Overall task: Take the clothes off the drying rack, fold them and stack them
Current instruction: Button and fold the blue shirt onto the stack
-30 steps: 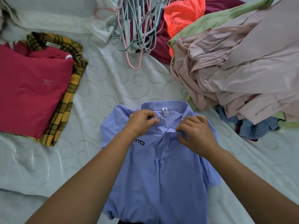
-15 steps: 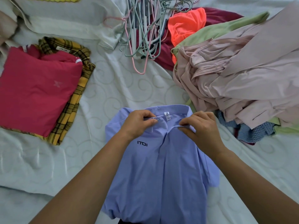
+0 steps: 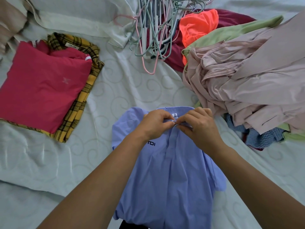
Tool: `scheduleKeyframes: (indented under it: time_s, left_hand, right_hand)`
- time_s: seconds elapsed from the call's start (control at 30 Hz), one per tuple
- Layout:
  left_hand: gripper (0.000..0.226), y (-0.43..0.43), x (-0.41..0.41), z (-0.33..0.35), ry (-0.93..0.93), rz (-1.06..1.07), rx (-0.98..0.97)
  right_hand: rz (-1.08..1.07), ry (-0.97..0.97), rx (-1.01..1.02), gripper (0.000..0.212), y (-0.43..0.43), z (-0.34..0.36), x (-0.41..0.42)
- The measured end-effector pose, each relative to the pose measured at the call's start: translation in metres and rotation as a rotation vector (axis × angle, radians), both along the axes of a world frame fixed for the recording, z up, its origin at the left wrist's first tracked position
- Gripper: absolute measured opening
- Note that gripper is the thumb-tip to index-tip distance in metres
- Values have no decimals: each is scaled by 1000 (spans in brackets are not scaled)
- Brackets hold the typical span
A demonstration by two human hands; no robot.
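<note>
Hands (image 3: 156,124) now touching at shirt (image 3: 173,179) collar

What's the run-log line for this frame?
step: closing collar | left hand: pinching collar | right hand: pinching collar | blue shirt: flat, unfolded | folded stack: two items

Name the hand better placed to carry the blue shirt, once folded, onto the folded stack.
Left, probably. The folded stack, a red top over a yellow plaid shirt, lies on the left hand's side. The right hand would cross the blue shirt, whose collar both hands pinch.
</note>
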State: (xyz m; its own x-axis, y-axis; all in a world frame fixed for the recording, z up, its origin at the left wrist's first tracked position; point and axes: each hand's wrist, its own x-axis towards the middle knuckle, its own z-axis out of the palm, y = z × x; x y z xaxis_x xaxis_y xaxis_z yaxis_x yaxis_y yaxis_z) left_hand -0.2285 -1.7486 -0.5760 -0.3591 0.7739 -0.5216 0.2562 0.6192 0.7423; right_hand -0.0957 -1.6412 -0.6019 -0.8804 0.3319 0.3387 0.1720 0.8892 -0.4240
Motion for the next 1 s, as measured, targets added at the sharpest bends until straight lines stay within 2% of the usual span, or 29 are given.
scheduleKeyframes:
  time_s: [0.27, 0.6, 0.7, 1.0]
  left_hand:
    - [13, -2, -2, -2, 50, -65, -11]
    - [20, -3, -1, -8, 132, -210, -48]
    - [22, -1, 2, -5, 170, -211, -61]
    - [20, 3, 4, -1, 113, -109, -12]
  right_hand:
    - [-75, -113, -165, 26, -9, -3, 1]
    - [25, -268, -75, 30, -2, -11, -1]
    - [50, -258, -49, 28, 1, -10, -4]
    - [-7, -150, -181, 17, -6, -15, -9]
